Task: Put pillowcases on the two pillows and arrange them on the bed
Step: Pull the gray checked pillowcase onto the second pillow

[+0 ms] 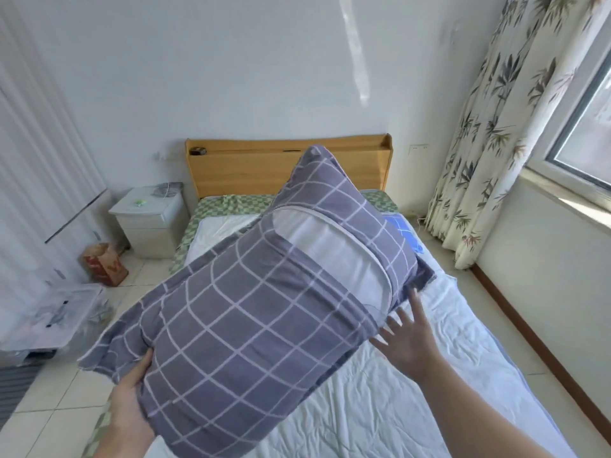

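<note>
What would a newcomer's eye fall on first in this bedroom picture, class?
A large grey-purple checked pillowcase fills the middle, its white pillow showing through the opening. The left hand grips its lower corner, and the right hand spreads open at its right edge. Behind stands a light wooden headboard.

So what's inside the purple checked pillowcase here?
A white pillow shows through the back opening of the purple checked pillowcase. The rest of it is covered by fabric, so its corners cannot be seen.
</note>
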